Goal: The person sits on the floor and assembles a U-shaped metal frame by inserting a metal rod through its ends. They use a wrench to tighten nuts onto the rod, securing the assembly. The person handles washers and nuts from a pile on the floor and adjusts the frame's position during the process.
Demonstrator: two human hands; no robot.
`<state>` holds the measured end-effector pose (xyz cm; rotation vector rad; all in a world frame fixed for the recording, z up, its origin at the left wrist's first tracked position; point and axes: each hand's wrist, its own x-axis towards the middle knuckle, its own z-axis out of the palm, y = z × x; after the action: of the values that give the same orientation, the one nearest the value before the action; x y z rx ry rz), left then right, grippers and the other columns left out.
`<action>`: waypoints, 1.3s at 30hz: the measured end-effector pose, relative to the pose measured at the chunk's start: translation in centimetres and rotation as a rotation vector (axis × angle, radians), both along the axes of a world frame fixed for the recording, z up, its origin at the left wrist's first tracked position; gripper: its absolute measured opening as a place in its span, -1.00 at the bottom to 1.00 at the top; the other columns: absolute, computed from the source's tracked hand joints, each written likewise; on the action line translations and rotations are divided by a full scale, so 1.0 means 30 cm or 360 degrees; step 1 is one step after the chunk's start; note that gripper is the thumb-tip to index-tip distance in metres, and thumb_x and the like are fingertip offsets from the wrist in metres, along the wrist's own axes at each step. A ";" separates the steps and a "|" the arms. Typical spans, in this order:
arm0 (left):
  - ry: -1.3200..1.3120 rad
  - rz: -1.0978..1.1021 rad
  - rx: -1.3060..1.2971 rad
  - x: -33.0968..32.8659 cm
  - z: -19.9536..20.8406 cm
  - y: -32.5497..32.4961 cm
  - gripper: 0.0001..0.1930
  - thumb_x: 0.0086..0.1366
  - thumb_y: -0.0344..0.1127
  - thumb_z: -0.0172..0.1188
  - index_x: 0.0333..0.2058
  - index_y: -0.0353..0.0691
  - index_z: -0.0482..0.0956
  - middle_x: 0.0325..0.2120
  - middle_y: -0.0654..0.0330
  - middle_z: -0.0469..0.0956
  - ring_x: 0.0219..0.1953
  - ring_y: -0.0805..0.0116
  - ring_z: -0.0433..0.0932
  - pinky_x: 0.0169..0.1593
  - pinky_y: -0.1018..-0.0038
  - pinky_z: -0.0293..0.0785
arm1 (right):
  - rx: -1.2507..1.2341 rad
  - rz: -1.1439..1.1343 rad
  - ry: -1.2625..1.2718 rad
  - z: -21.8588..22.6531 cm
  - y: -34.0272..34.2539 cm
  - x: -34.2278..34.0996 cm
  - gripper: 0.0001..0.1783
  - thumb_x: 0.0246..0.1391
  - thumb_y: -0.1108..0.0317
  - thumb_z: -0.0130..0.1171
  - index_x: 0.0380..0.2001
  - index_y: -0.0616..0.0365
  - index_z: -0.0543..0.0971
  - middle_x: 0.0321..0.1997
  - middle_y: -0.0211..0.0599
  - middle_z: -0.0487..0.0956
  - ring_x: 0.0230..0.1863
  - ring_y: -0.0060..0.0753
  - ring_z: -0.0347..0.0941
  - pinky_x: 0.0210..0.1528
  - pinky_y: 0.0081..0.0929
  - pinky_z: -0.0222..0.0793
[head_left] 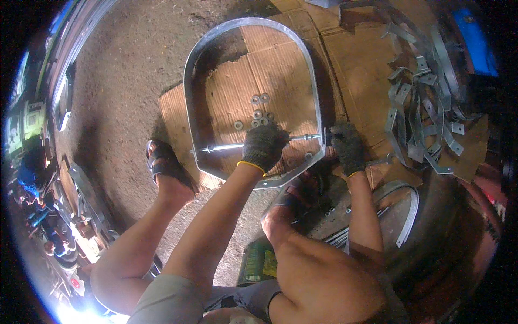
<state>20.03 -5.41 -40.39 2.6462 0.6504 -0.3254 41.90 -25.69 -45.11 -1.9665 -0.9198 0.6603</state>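
Observation:
A D-shaped metal band frame (189, 70) lies over the cardboard in front of me, its curved end away from me. Across its near part runs a straight metal rod (226, 146), reaching from one side to the other. My left hand (263, 147), in a dark knit glove with a yellow cuff, is wrapped round the rod near its middle. At the right end of the rod, just outside the frame, my gloved right hand (348, 147) has its fingers closed; what they pinch is hidden. Several small round metal rings (257, 114) sit on the cardboard beyond my left hand.
Bent metal strips (426, 102) form a tangled heap at the right. Curved bands (408, 216) lie near my right forearm. Flattened cardboard (270, 65) covers part of the rough floor. My sandalled left foot (164, 162) is beside it. A green container (258, 263) stands between my legs.

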 end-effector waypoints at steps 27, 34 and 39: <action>-0.0034 0.0069 -0.0053 -0.002 -0.008 -0.006 -0.84 0.32 -0.19 0.20 -0.22 0.08 0.75 -0.30 0.08 0.68 -0.22 0.02 0.71 -0.20 0.10 0.60 | -0.0242 -0.0114 0.0200 0.012 0.012 -0.014 -0.60 0.16 0.52 0.23 0.09 0.18 0.60 0.01 -0.19 0.67 -0.01 -0.24 0.61 0.10 -0.35 0.53; 0.0064 0.0043 0.0016 -0.002 0.001 -0.003 -0.85 0.27 -0.24 0.23 -0.22 0.09 0.74 -0.30 0.07 0.68 -0.24 0.01 0.71 -0.24 0.11 0.63 | -0.0255 -0.0237 0.0586 0.062 0.039 -0.013 -0.66 0.13 0.49 0.27 0.01 0.20 0.60 -0.03 -0.26 0.66 -0.02 -0.33 0.59 0.10 -0.38 0.52; 0.0016 0.0020 -0.0045 0.009 0.010 -0.002 -0.85 0.30 -0.24 0.21 -0.24 0.07 0.75 -0.31 0.07 0.68 -0.24 0.01 0.72 -0.25 0.10 0.64 | -0.0152 -0.0015 0.0309 0.017 -0.004 0.009 -0.65 0.13 0.51 0.27 0.01 0.20 0.59 -0.03 -0.19 0.68 -0.02 -0.26 0.61 0.09 -0.34 0.53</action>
<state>20.29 -5.47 -40.11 2.6141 0.6608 -0.3420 42.17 -25.80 -44.61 -1.9484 -0.7723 0.8873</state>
